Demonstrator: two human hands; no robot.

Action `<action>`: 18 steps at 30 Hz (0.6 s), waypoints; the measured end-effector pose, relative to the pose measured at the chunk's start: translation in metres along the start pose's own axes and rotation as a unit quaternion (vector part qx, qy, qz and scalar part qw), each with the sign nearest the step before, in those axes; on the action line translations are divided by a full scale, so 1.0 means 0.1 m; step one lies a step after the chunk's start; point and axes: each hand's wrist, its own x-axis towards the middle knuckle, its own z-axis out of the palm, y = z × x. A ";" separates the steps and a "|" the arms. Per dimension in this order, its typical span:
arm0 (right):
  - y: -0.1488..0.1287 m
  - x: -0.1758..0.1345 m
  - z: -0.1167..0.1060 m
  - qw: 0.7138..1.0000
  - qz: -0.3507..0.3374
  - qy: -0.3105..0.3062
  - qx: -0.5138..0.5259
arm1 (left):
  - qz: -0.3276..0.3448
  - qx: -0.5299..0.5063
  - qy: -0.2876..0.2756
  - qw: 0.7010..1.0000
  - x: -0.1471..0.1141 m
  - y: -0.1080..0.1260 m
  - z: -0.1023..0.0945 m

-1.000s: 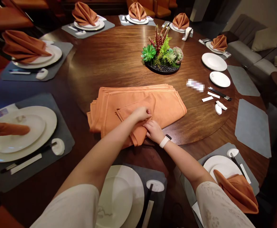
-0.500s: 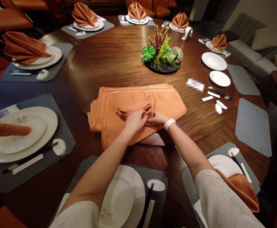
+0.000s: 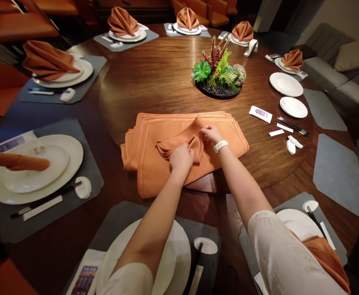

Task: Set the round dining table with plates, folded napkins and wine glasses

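One orange napkin [image 3: 187,133], partly pleated, lying on top of a flat stack of orange cloths [image 3: 151,168] near the front edge of the raised round panel of a dark wooden table [image 3: 148,73]; its left end shows several layered folds, its upper corner stands in a point. Left hand [image 3: 182,157]: closed over the gathered folds at the napkin's middle, thumb and fingers together. Right hand [image 3: 210,134]: just beside and slightly farther off, apart from the left, fingertips pinching the napkin's right edge; white band [image 3: 221,146] at the wrist. Behind the stack: one planter [image 3: 225,92] of succulents in a black dish. To its right: two white plates, the larger [image 3: 286,84] farther away, the smaller [image 3: 293,107] nearer; one printed packet [image 3: 260,114]; black chopsticks [image 3: 292,126]; two white rests, touching or nearly so. In front: one setting on a grey placemat [image 3: 126,211], comprising stacked white plates [image 3: 184,241] partly hidden by the left forearm, a white rest [image 3: 208,246] bearing chopsticks, and a second printed packet [image 3: 85,278]. Around the far rim: further settings with fan-folded napkins [image 3: 51,63] on plates.
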 end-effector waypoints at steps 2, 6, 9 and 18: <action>0.02 -0.02 0.00 0.998 -0.066 -0.012 0.004 | 0.020 -0.013 0.005 1.000 -0.01 -0.03 -0.02; 0.15 -0.19 -0.11 0.979 -0.173 0.057 -0.093 | 0.101 -0.103 -0.013 0.989 -0.10 -0.21 -0.08; 0.34 -0.58 -0.17 0.941 -0.276 -0.018 -0.194 | 0.141 -0.168 -0.008 0.976 -0.26 -0.45 -0.07; 1.05 -1.40 0.11 0.807 -0.420 -0.149 -0.387 | 0.162 -0.079 0.063 0.982 -0.91 -0.93 0.31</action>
